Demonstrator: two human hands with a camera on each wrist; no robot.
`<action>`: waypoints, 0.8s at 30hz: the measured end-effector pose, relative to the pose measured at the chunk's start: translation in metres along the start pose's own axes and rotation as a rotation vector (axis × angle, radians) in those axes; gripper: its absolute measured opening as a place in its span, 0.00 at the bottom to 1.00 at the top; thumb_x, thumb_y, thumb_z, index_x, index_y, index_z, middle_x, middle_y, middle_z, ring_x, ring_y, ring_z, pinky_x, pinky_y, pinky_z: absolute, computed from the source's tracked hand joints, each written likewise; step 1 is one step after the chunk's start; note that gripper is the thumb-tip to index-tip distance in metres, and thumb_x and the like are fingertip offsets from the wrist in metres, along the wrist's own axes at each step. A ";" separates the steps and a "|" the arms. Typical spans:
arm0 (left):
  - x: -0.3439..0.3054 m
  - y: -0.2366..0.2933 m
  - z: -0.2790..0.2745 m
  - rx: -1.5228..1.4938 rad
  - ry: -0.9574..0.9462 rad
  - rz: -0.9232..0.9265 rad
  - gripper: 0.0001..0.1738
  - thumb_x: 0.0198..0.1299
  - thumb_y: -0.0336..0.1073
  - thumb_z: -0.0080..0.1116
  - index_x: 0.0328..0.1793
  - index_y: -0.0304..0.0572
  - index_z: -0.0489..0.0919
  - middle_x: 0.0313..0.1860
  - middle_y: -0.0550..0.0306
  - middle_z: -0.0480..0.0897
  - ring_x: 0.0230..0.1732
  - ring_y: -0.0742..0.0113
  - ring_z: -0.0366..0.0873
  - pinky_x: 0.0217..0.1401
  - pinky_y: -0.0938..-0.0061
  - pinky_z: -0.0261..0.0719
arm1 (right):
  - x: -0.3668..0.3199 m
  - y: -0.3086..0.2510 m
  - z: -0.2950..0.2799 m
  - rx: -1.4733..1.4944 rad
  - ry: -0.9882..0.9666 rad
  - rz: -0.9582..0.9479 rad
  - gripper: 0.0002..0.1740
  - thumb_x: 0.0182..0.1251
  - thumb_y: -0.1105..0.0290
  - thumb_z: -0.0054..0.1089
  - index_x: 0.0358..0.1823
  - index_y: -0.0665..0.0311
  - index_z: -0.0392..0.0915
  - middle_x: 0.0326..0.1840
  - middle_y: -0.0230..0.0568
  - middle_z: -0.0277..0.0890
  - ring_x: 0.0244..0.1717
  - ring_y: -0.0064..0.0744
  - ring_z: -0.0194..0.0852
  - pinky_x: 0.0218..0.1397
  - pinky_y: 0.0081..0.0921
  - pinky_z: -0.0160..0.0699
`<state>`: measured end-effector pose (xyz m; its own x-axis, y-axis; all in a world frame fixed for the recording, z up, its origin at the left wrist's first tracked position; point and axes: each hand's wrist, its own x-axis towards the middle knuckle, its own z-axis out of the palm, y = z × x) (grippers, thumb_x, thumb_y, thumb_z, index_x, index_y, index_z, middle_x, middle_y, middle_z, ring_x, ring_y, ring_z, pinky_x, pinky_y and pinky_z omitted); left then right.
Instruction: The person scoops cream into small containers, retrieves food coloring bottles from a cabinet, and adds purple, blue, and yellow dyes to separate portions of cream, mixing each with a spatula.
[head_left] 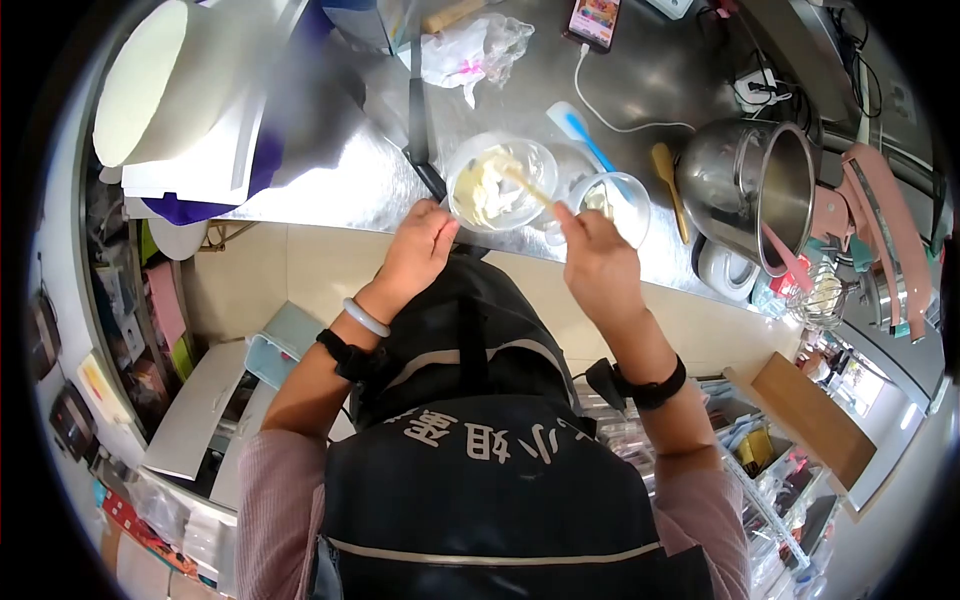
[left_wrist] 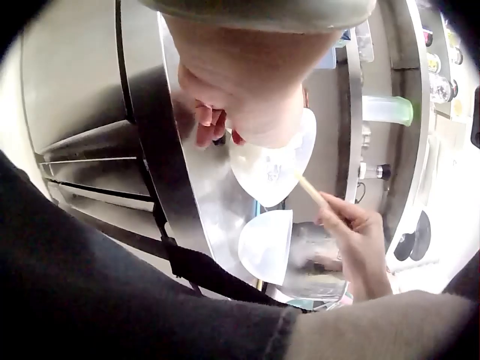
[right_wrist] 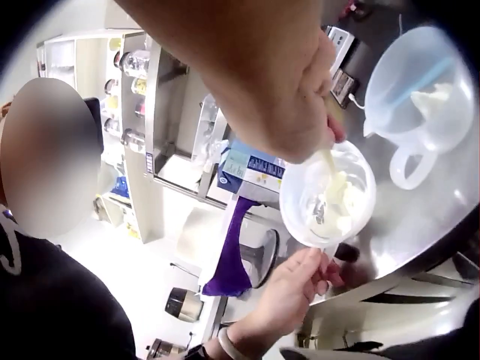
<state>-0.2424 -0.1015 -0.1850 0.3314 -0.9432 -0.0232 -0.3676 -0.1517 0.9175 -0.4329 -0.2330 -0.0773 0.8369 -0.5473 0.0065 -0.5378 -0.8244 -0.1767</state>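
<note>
A translucent bowl (head_left: 545, 165) with a pale creamy mixture stands near the counter's front edge. My left hand (head_left: 420, 245) pinches the bowl's near side, seen also in the right wrist view, where thumb and fingers of the left hand (right_wrist: 289, 292) meet at the rim of the bowl (right_wrist: 294, 206). My right hand (head_left: 603, 262) grips a light-coloured stick-like handle (head_left: 535, 190), whose lower end is in the mixture. To the right is a translucent jug (head_left: 640, 215) with a blue spatula (head_left: 598, 150) and some white cream; its handle shows in the right wrist view.
Right of the jug lie a wooden spoon (head_left: 668, 190), a steel mixing bowl (head_left: 715, 180) and a pink mixer (head_left: 880, 220). A phone (head_left: 592, 22) with a white cable, plastic wrap (head_left: 465, 55) and a dark-handled tool (head_left: 418, 125) are behind. A white round thing (head_left: 150, 85) stands left.
</note>
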 end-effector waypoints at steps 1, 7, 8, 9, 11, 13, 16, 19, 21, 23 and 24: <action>0.000 0.000 0.000 0.000 -0.004 -0.005 0.08 0.62 0.31 0.53 0.35 0.31 0.76 0.34 0.43 0.74 0.39 0.45 0.72 0.43 0.61 0.72 | -0.004 -0.003 0.001 0.001 0.008 0.005 0.23 0.51 0.80 0.54 0.52 0.64 0.77 0.30 0.37 0.66 0.30 0.35 0.74 0.27 0.28 0.77; 0.001 0.002 -0.001 0.037 0.002 0.022 0.07 0.61 0.30 0.53 0.34 0.31 0.76 0.34 0.43 0.75 0.37 0.45 0.73 0.42 0.61 0.72 | -0.006 -0.007 -0.003 -0.019 0.019 0.079 0.18 0.54 0.78 0.58 0.49 0.62 0.79 0.30 0.38 0.71 0.26 0.36 0.75 0.29 0.30 0.77; 0.003 0.003 -0.001 0.055 -0.013 0.020 0.07 0.61 0.30 0.53 0.34 0.31 0.76 0.34 0.43 0.75 0.37 0.45 0.73 0.41 0.61 0.73 | -0.013 -0.011 0.001 -0.021 0.027 0.090 0.18 0.54 0.78 0.58 0.49 0.62 0.79 0.30 0.38 0.71 0.26 0.36 0.75 0.29 0.30 0.77; 0.006 0.003 -0.001 0.058 -0.018 0.034 0.07 0.61 0.30 0.53 0.34 0.31 0.76 0.34 0.43 0.75 0.37 0.45 0.73 0.41 0.61 0.73 | -0.019 -0.017 0.004 0.021 -0.022 0.086 0.20 0.51 0.78 0.56 0.50 0.63 0.78 0.31 0.39 0.70 0.27 0.38 0.76 0.29 0.31 0.77; 0.003 0.000 0.001 0.063 0.023 0.062 0.07 0.60 0.30 0.53 0.34 0.31 0.76 0.34 0.43 0.75 0.37 0.45 0.73 0.41 0.60 0.72 | -0.020 -0.018 0.003 0.087 -0.034 0.132 0.17 0.54 0.76 0.54 0.48 0.62 0.78 0.29 0.40 0.72 0.28 0.40 0.78 0.29 0.33 0.77; 0.003 0.002 0.001 0.063 0.003 0.072 0.08 0.62 0.31 0.52 0.34 0.31 0.75 0.34 0.43 0.75 0.36 0.46 0.74 0.40 0.63 0.73 | -0.020 -0.009 0.004 0.196 -0.039 0.270 0.14 0.57 0.74 0.54 0.46 0.62 0.78 0.28 0.42 0.75 0.28 0.41 0.78 0.30 0.35 0.77; 0.006 -0.006 -0.001 0.033 -0.077 0.008 0.10 0.65 0.33 0.50 0.35 0.32 0.75 0.34 0.46 0.75 0.33 0.52 0.76 0.38 0.67 0.73 | -0.007 0.004 -0.004 0.615 -0.265 0.562 0.11 0.65 0.66 0.54 0.43 0.62 0.78 0.29 0.49 0.80 0.29 0.46 0.80 0.33 0.39 0.76; 0.006 -0.018 0.004 -0.106 -0.169 -0.208 0.12 0.67 0.36 0.49 0.36 0.34 0.74 0.33 0.52 0.76 0.30 0.63 0.76 0.36 0.72 0.74 | 0.008 -0.001 -0.024 0.952 -0.341 0.904 0.13 0.66 0.63 0.54 0.44 0.63 0.78 0.33 0.49 0.80 0.31 0.49 0.79 0.35 0.40 0.77; 0.017 -0.011 -0.001 -0.259 -0.191 -0.360 0.12 0.69 0.37 0.48 0.37 0.35 0.74 0.32 0.56 0.76 0.29 0.71 0.76 0.35 0.76 0.73 | -0.002 -0.008 -0.028 0.161 0.313 0.535 0.15 0.67 0.62 0.54 0.45 0.65 0.78 0.34 0.47 0.80 0.33 0.47 0.80 0.36 0.36 0.77; 0.018 0.005 -0.001 -0.294 -0.202 -0.355 0.12 0.69 0.38 0.48 0.37 0.36 0.73 0.32 0.58 0.76 0.29 0.73 0.75 0.34 0.78 0.73 | -0.021 -0.004 -0.043 0.266 0.525 0.500 0.11 0.64 0.72 0.58 0.45 0.68 0.78 0.32 0.46 0.80 0.33 0.41 0.80 0.34 0.28 0.78; 0.016 0.010 -0.001 -0.392 -0.115 -0.365 0.12 0.69 0.38 0.48 0.37 0.36 0.73 0.29 0.58 0.75 0.29 0.72 0.75 0.33 0.76 0.72 | -0.040 -0.002 -0.045 0.337 0.609 0.501 0.10 0.62 0.76 0.59 0.45 0.68 0.78 0.31 0.45 0.79 0.32 0.38 0.81 0.33 0.25 0.77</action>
<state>-0.2397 -0.1181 -0.1760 0.2718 -0.8794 -0.3910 0.1124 -0.3745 0.9204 -0.4693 -0.2158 -0.0333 0.2556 -0.8973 0.3599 -0.6897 -0.4301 -0.5825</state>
